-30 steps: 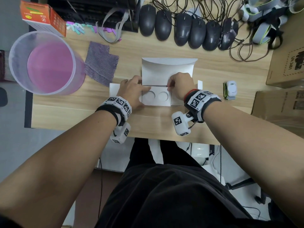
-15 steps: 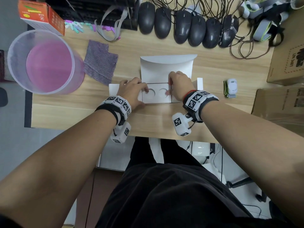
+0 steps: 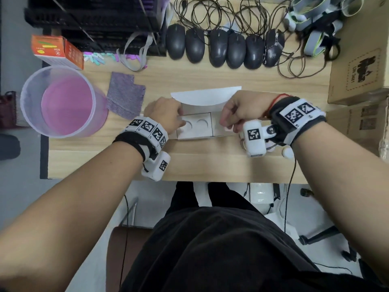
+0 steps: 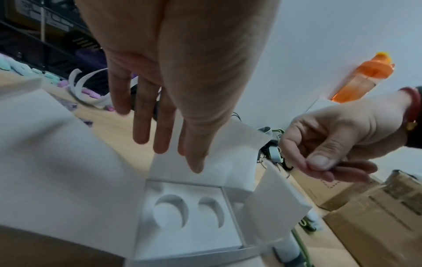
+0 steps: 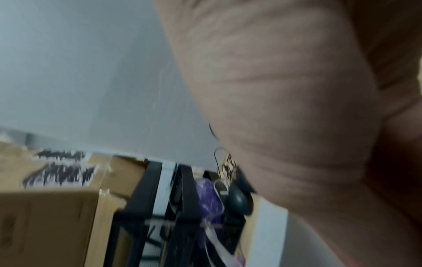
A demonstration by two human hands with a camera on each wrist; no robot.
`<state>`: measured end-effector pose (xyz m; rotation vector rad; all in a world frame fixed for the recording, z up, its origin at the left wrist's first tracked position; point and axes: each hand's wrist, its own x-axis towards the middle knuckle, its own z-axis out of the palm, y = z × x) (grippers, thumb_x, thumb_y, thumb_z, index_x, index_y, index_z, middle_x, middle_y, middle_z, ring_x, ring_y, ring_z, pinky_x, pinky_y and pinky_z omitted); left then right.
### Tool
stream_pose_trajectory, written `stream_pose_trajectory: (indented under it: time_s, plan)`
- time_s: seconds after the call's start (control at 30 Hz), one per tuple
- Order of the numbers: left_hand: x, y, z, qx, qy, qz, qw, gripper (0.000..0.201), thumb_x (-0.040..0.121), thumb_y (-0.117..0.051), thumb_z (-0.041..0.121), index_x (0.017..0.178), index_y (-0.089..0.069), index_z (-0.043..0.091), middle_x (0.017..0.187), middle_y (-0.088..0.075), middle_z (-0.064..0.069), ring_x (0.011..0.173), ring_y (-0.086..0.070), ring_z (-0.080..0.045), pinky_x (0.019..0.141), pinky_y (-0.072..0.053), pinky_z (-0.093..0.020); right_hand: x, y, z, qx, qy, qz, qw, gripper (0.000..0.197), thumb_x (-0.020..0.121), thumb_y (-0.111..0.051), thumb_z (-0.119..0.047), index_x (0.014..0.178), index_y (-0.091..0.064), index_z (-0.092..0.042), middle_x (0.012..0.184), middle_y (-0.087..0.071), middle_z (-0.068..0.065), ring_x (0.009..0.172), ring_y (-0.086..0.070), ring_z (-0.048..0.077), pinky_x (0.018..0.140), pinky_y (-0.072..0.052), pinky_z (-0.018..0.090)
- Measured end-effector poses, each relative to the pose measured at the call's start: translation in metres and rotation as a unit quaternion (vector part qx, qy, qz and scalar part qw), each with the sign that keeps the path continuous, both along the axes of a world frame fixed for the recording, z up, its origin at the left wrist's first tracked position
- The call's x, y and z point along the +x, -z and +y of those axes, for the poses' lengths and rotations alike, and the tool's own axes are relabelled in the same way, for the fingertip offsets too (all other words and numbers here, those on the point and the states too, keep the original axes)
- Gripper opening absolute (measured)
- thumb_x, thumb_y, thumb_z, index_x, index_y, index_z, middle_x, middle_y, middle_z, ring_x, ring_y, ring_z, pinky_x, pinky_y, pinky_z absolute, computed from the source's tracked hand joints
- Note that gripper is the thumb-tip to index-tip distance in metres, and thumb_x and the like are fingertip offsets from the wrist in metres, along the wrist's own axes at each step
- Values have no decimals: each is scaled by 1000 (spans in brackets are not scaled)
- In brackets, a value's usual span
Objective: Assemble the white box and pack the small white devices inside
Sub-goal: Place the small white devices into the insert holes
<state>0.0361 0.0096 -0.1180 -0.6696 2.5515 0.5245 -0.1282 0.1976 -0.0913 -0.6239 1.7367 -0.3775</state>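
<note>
from the head view, the white box [image 3: 194, 125] is sitting on the wooden table [image 3: 210, 165] near the front edge, between the two hands. it is only partly made. the big lid flap [image 3: 205, 98] is standing open at the back, and the inside tray with two round holes is showing. both holes are looking empty, so nothing is packed yet. i think the sides are still being folded up, and the packing and closing are left to do. a small white device may be peeking out under the right wrist, but it is too hidden to be sure. the left hand [image 3: 166, 114] is lying at the left end of the box. the right hand [image 3: 242, 111] is hanging over the right end with its fingers bent.

from the left wrist view, the left hand [image 4: 173, 81] is reaching down with straight fingers, and the fingertips [image 4: 194, 162] are touching the back wall of the box [image 4: 182, 216]. it is open and pressing, not grabbing. the right hand [image 4: 338, 142] is up beside the right side flap [image 4: 274, 195], which is standing up. its thumb is pressed to its bent fingers, and i see nothing between them. it is looking closed on nothing.

from the right wrist view, the picture is blurry. only the palm of the right hand [image 5: 297, 108] is showing, with brown cardboard boxes [image 5: 57, 207] and a black rack [image 5: 173, 207] behind. the fingers are not showing here.
</note>
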Motion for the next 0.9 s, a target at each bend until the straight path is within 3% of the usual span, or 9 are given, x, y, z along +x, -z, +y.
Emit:
stream_pose_trajectory:
  time_s: [0.07, 0.13, 0.27, 0.33, 0.43, 0.5, 0.73, 0.8, 0.9]
  plan:
    - [-5, -7, 6, 38, -23, 4, 999, 19, 83, -75, 41, 97, -73, 29, 97, -68, 2, 96, -63, -24, 85, -54, -37, -17, -3, 17, -3, 80, 40, 996, 10, 87, -70, -1, 85, -75, -9, 83, -74, 14, 62, -69, 14, 63, -61, 23]
    - [-9, -8, 16, 73, -29, 11, 997, 16, 84, -73, 38, 94, -75, 25, 90, -68, 4, 93, -64, -21, 85, -55, -38, -35, 2, 41, 2, 194, 112, 975, 18, 88, -65, 2, 79, -71, -12, 85, -70, 16, 62, -66, 19, 61, -61, 28]
    - [-17, -3, 40, 112, -34, 19, 993, 15, 87, -71, 37, 91, -75, 23, 84, -68, 6, 87, -66, -19, 81, -55, -34, -51, 33, 99, 74, 256, 274, 924, 14, 82, -64, -10, 74, -61, -21, 85, -72, 6, 84, -69, 28, 69, -53, 29]
    - [-20, 2, 52, 128, -35, 18, 991, 13, 88, -71, 35, 92, -75, 23, 79, -65, 10, 85, -65, -16, 76, -49, -29, -47, 45, 125, 139, 245, 283, 917, 13, 80, -74, -23, 89, -65, -20, 100, -71, 6, 92, -64, 27, 77, -46, 28]
    - [-26, 9, 70, 154, -41, 23, 987, 14, 87, -70, 35, 92, -76, 23, 78, -68, 9, 85, -66, -15, 79, -52, -29, -37, 67, 154, 188, 266, 283, 902, 54, 72, -83, -42, 111, -58, -16, 119, -59, 9, 103, -58, 29, 82, -42, 29]
    - [-29, 13, 79, 167, -37, 25, 985, 16, 88, -68, 34, 95, -76, 22, 87, -72, 4, 89, -67, -16, 84, -54, -32, -32, 80, 165, 173, 309, 299, 886, 60, 72, -81, -47, 112, -50, -16, 124, -54, 12, 98, -55, 28, 80, -39, 29]
    - [-37, 18, 94, 171, -35, 14, 985, 12, 89, -66, 23, 93, -76, 18, 88, -74, -1, 86, -69, -22, 85, -56, -36, -41, 94, 165, 125, 324, 326, 879, 47, 78, -79, -38, 106, -50, -15, 109, -63, 11, 99, -57, 31, 76, -41, 35]
    - [-36, 18, 95, 168, -41, 6, 985, 9, 89, -67, 23, 90, -75, 19, 88, -74, 0, 87, -69, -22, 85, -56, -38, -43, 96, 162, 115, 335, 319, 879, 51, 74, -84, -37, 106, -51, -15, 106, -64, 9, 92, -56, 28, 74, -40, 35]
    - [-35, 16, 95, 162, -43, -6, 986, 11, 87, -66, 24, 79, -69, 31, 80, -69, 9, 88, -68, -22, 86, -57, -41, -46, 97, 157, 107, 351, 281, 887, 67, 68, -89, -38, 119, -53, -13, 116, -64, 9, 107, -59, 29, 86, -47, 36]
